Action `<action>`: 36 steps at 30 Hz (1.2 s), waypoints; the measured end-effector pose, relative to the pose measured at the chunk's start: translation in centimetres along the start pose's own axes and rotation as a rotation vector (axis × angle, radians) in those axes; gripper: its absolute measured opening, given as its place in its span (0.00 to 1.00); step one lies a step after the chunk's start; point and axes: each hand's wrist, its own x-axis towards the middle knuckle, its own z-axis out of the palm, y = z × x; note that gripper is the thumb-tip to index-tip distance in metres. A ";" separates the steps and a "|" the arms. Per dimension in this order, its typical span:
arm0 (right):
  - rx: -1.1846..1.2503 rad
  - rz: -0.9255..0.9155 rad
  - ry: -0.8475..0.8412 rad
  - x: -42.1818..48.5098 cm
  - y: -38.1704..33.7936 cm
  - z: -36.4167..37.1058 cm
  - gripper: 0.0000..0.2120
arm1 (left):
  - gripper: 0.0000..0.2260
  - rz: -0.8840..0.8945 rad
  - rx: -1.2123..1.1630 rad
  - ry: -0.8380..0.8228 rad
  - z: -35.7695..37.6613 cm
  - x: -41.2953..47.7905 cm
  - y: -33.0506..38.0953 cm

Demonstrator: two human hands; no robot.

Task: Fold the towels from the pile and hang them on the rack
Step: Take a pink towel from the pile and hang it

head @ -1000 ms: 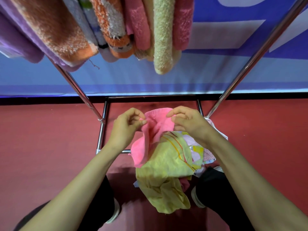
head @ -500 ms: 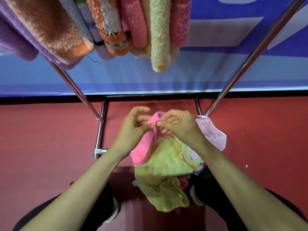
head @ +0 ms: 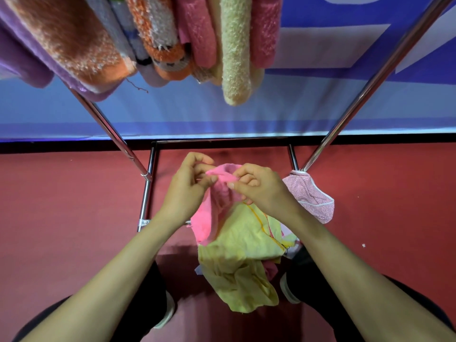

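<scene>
A bright pink towel (head: 209,215) hangs bunched between my hands above the pile. My left hand (head: 186,188) pinches its top edge on the left, and my right hand (head: 259,188) pinches the same edge close beside it. Below lies the pile, with a crumpled yellow towel (head: 237,262) on top and a pale pink speckled towel (head: 311,196) at its right. Several folded towels (head: 197,38) in orange, pink, cream and purple hang over the steel rack (head: 148,183) at the top of the view.
The rack's slanted legs (head: 345,119) and its low base bars frame the pile on the red floor (head: 61,230). A blue and white banner (head: 296,107) covers the wall behind. My dark trousers and shoes (head: 291,287) stand on either side of the pile.
My hands came together from either side of the pink towel and now pinch its top edge close to each other. The pale pink towel at the right has come into view.
</scene>
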 end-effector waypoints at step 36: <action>-0.421 -0.215 0.017 0.1 1.7 -3.7 0.04 | 0.19 0.192 0.225 0.093 -4.2 1.0 -0.1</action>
